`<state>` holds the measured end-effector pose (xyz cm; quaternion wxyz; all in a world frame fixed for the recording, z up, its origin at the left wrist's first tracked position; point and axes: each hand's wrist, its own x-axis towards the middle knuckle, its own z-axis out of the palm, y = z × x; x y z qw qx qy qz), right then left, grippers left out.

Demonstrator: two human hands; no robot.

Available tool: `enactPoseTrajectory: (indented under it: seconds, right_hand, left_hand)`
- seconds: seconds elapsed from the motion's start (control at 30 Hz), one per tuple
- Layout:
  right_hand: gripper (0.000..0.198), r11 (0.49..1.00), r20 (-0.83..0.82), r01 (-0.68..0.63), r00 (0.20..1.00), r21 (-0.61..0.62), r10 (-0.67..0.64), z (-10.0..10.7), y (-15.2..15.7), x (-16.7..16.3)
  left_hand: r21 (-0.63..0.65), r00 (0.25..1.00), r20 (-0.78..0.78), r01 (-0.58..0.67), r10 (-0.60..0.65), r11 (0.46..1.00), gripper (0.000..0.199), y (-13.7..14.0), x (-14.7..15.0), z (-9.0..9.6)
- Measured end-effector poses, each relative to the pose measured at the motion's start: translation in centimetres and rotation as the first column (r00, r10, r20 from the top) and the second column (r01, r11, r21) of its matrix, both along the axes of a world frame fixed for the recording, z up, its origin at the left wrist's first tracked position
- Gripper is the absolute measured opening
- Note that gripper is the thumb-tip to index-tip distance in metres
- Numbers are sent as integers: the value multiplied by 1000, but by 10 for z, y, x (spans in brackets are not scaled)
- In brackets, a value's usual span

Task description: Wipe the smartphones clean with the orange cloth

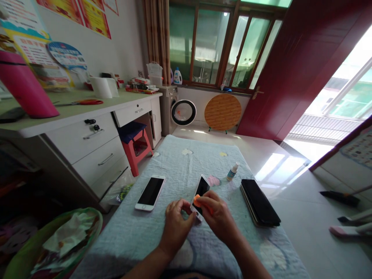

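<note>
A white phone with a dark screen (202, 186) is tilted up at the middle of the cloth-covered table (186, 166). My left hand (178, 221) is closed on its lower left edge, thumb near the bottom end. Pinched in my right hand (219, 217) is a small soft orange piece (197, 200), pressed against the phone's screen; whether it is cloth or sponge I cannot tell. My fingers hide part of the phone. Left of my hands lies a second white phone (150, 193), screen up. A small spray bottle (232, 172) stands upright beyond my right hand.
Stacked dark tablets or cases (259, 202) lie at the table's right side. A green-rimmed waste basket (99, 221) stands at the lower left. Along the left wall runs a desk (122, 104) with scissors (88, 102) and a pink flask (27, 87); a red stool (136, 149) is beneath.
</note>
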<state>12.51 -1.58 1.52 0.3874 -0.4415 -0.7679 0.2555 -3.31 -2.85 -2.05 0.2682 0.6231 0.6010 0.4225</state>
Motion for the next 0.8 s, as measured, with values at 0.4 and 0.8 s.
enactPoseTrajectory:
  seconds: [0.4, 0.8]
  right_hand:
    - [31, 988, 240, 40, 968, 147, -74, -3, 39, 5]
    - [29, 979, 194, 152, 965, 134, -177, -7, 87, 23]
  left_hand:
    - [224, 997, -74, 18, -2, 974, 11, 0, 5, 0]
    - [248, 991, -126, 81, -51, 965, 12, -3, 6, 3]
